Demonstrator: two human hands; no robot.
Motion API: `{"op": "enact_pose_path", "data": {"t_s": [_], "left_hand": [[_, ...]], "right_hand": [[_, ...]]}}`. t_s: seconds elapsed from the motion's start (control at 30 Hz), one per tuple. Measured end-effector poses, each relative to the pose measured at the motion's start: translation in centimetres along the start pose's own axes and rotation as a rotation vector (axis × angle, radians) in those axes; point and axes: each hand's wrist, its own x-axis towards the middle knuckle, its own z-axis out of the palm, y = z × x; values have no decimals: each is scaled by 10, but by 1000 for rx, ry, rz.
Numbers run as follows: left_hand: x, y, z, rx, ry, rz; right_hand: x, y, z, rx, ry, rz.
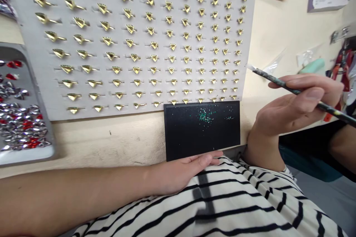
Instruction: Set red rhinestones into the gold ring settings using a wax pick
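Striped tee (222, 200) at 6 o'clock, left hand (180, 174) lying open and flat, fingers just over the bottom edge of a black pad (183, 137) speckled with green glitter. Right hand (294, 111) at 3 o'clock pinches a thin paintbrush (283, 86), its tip aimed toward 10 o'clock, just beside a board of gold pointed settings (57, 105) at 12. Red-and-silver stones (25, 126) fill a gray tray (12, 50) at 9.
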Motion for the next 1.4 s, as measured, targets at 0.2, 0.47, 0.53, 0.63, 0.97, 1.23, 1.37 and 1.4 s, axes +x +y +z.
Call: {"op": "enact_pose_path", "data": {"t_s": [0.2, 0.47, 0.53, 0.63, 0.97, 1.23, 1.37, 1.4], "left_hand": [[1, 0, 0, -1, -16, 3], [0, -1, 0, -34, -27, 17], [0, -1, 0, -24, -25, 21], [0, 0, 0, -15, -29, 15], [0, -2, -2, 110, -9, 45], [1, -3, -2, 55, 6, 49], [2, -5, -2, 48, 11, 47], [2, -5, -1, 40, 11, 39]], "right_hand": [[-2, -2, 1, 19, -20, 43], [-2, -11, -10, -160, -143, 140], [-1, -13, -10, -144, -144, 133], [-1, -14, -10, -137, -169, 120], [-3, -12, -7, -124, -184, 110], [-6, -7, -5, -155, -162, 139], [-6, -7, -5, -158, -177, 111], [-6, -7, -6, -159, -191, 110]]}}
